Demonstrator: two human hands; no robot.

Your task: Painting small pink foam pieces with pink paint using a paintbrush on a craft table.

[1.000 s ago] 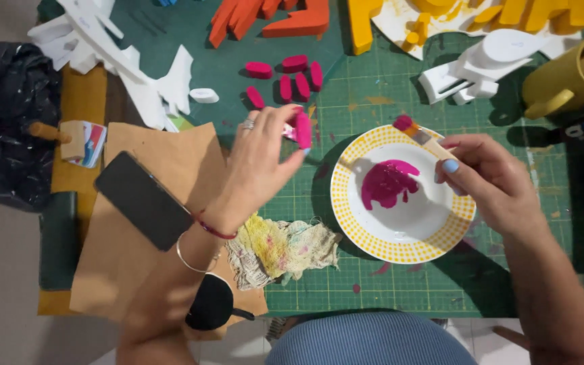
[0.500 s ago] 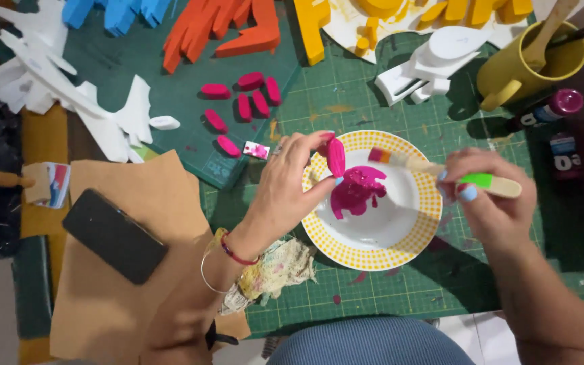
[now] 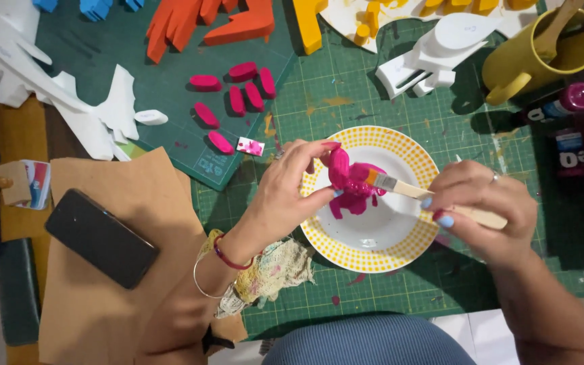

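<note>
Head view shows the left hand (image 3: 285,196) pinching a pink oval piece (image 3: 338,169) over the yellow-rimmed plate (image 3: 373,253), while just to its right the right hand (image 3: 478,206) grips a brush (image 3: 400,186) touching that piece.

Black phone (image 3: 101,238) on brown card (image 3: 130,270); yellow mug (image 3: 539,57); orange foam shapes (image 3: 217,23).

Plate (image 3: 400,253) on mat (image 3: 346,101); phone (image 3: 101,238) left; mug (image 3: 532,57) behind-right.
</note>
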